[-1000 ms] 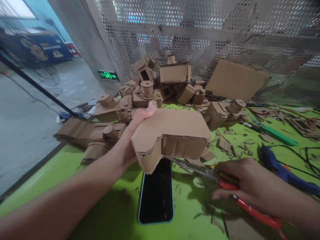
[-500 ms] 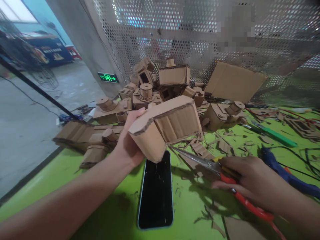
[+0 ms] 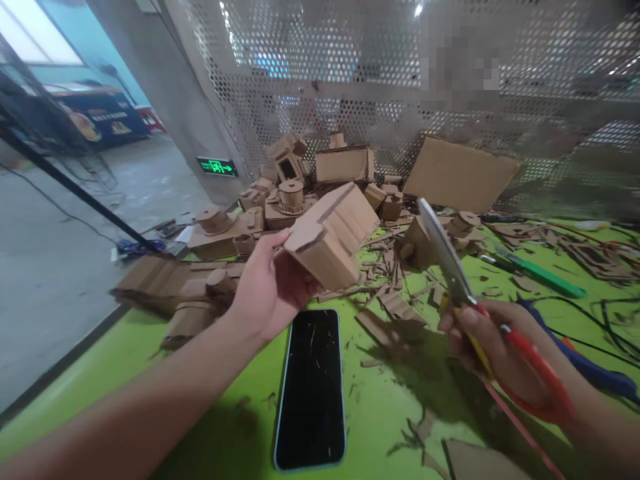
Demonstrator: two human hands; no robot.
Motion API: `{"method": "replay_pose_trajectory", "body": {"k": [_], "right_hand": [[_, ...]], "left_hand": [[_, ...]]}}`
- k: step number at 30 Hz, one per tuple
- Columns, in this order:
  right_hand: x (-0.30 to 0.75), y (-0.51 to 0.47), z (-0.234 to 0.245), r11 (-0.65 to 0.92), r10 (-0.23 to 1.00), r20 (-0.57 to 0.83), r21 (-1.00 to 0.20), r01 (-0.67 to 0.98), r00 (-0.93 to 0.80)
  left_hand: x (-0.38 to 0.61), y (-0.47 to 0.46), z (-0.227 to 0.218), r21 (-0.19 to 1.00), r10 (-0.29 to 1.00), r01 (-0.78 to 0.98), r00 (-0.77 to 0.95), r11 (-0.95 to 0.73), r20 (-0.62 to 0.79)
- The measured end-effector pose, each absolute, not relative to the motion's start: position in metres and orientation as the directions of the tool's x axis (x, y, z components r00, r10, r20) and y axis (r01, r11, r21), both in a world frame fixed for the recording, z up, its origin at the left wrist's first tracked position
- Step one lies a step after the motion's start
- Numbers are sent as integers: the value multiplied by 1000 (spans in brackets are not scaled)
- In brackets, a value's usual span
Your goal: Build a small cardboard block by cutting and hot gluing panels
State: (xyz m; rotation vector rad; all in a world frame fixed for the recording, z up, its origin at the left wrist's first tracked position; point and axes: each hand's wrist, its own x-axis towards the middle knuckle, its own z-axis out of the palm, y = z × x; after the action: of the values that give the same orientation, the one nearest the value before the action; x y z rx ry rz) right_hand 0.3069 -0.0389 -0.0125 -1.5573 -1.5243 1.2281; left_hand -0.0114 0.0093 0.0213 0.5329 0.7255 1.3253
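Note:
My left hand (image 3: 265,287) is closed around the near end of a cardboard box piece (image 3: 333,233), a notched block with corrugated edges showing, held tilted above the table. Its fingers pass under the piece, partly hidden by it. In my right hand (image 3: 500,347) is a pair of scissors (image 3: 453,267) with red and yellow handles. The blades look closed and point up and away, apart from the cardboard. A dark-screened phone (image 3: 311,393) lies on the green table (image 3: 210,407) below my left hand.
Several cardboard camera-like models (image 3: 291,197) are heaped at the back, and one long model (image 3: 165,287) lies left. Scraps (image 3: 400,307) litter the middle. At right are a green-handled cutter (image 3: 547,275), blue-handled pliers (image 3: 590,367) and cables. A perforated metal screen (image 3: 360,73) stands behind.
The scissors have swung upward, away from the cardboard piece, their tips leaving its lower edge. My left hand has turned the piece so that its far end shows more.

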Motion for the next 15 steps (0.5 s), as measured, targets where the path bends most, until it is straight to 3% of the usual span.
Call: {"method": "replay_pose_trajectory", "body": {"k": [3, 6, 9, 15], "right_hand": [[295, -42, -13, -253, 965, -257, -964, 77, -49], [282, -42, -12, -287, 958, -283, -952, -106, -49], [276, -42, -13, -273, 961, -265, -954, -120, -79], [277, -50, -17, -213, 962, -202, -976, -42, -185]], "left_hand": [[-6, 4, 19, 726, 974, -650, 171, 226, -150], [-2, -7, 15, 714, 948, -630, 271, 307, -169], [-2, -21, 11, 755, 910, -530, 349, 387, -222], [-1, -36, 5, 852, 825, -340, 539, 398, -170]]}}
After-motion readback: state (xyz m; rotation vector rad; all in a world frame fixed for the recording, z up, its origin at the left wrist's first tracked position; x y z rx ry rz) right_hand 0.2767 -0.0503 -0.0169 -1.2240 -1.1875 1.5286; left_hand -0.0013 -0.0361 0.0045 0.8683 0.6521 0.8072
